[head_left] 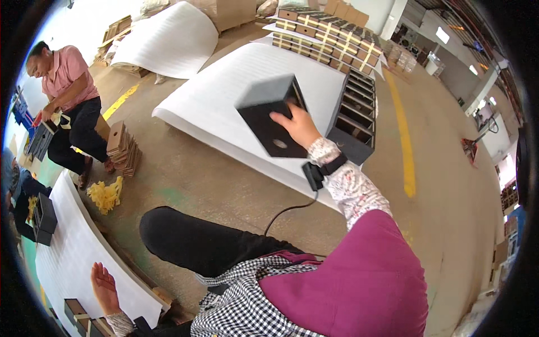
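Note:
My right hand (297, 128) is stretched forward and closed on the edge of a black open-sided box (272, 137) with a round hole near one end. That box is held tilted above a large white foam sheet (224, 95). Just right of it, a row of similar dark boxes (352, 112) stands along the sheet's right side, open sides up. At the lower left my left hand (105, 286) is raised with its fingers stretched, holding nothing. Close by it sits a dark box with pale tape strips (81, 317), partly cut off by the picture's rim.
Stacked taped boxes (331, 36) stand behind the sheet. At the left a seated person (70, 101) handles a dark box, near a pile of brown boards (122, 150) and crumpled yellow strips (105, 195). Another white sheet (78, 247) bears a dark box (45, 219). A black cable (289, 209) hangs from my right wrist.

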A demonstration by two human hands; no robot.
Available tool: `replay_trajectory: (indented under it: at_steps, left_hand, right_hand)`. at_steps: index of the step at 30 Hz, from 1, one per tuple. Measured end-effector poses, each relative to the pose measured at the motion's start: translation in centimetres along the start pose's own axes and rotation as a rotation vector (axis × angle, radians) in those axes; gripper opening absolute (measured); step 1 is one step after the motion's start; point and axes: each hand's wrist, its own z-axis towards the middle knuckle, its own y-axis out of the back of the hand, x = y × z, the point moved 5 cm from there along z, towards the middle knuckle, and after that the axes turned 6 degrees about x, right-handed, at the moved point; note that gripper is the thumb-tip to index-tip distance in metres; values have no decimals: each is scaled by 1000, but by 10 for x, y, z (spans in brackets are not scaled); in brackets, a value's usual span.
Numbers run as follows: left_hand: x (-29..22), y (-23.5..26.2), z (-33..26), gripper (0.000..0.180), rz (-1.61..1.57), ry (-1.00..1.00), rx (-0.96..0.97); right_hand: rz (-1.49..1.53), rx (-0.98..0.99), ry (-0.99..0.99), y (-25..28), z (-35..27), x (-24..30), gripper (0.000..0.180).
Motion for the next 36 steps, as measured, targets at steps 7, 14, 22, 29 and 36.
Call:
replay_trajectory:
  at_steps: [7, 14, 22, 29, 36]
  left_hand:
    - [3, 17, 11, 37, 4, 22, 38]
    - [10, 68, 8, 38, 57, 39, -31]
    - [7, 99, 0, 38, 54, 27, -139]
    - [7, 83, -11, 37, 84, 5, -106]
    - [10, 93, -21, 37, 29, -83, -9]
  right_hand:
    - [-691, 400, -357, 44, -97, -127, 38]
    - [-753, 555, -462, 46, -131, -195, 31]
    - [-729, 593, -624, 46, -121, -207, 43]
    - [-796, 760, -655, 49, -103, -203, 46]
    - [-696, 746, -136, 3, 25, -53, 40]
